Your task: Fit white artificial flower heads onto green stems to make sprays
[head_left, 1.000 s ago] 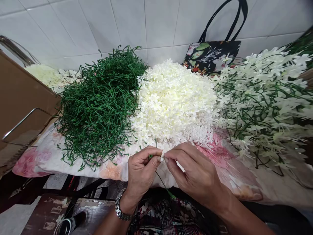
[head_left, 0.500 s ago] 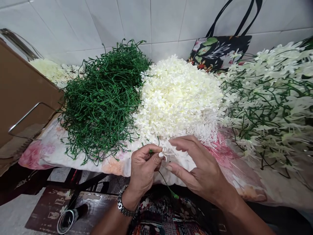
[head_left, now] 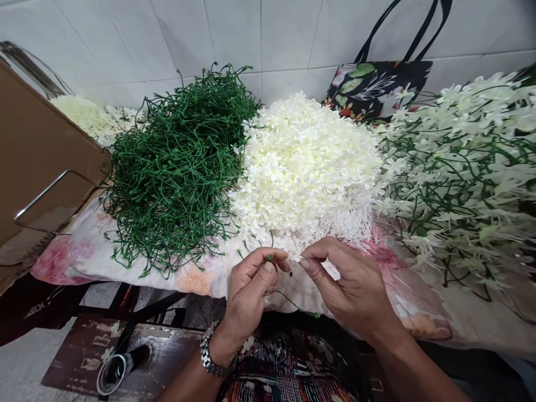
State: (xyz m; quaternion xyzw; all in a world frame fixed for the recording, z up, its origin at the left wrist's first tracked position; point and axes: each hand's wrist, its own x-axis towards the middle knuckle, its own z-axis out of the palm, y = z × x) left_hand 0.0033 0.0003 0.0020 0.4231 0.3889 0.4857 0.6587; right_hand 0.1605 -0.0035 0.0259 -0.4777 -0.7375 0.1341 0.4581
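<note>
My left hand (head_left: pixel 251 285), with a metal watch (head_left: pixel 209 352) at its wrist, pinches a green artificial stem (head_left: pixel 296 305); one tip shows at the thumb and a strand hangs down to the right. Close beside it, my right hand (head_left: pixel 345 285) is closed at the fingertips on a small white artificial flower (head_left: pixel 295 257), partly hidden by the fingers. Behind my hands rises a heap of white flower heads (head_left: pixel 307 162). Left of that heap lies a tangled pile of green stems (head_left: pixel 176 167).
Flowered stems (head_left: pixel 469 184) pile up at the right. A flowered bag (head_left: pixel 377 89) leans on the tiled wall (head_left: pixel 285 33). At the left stands a cardboard box (head_left: pixel 42 151) with a wire handle. A cup (head_left: pixel 113 373) sits lower left, below the flowered cloth (head_left: pixel 125 271).
My right hand has gone from spread fingers to a pinch on the white flower, which was at my left fingertips. The hanging stem has swung up and right.
</note>
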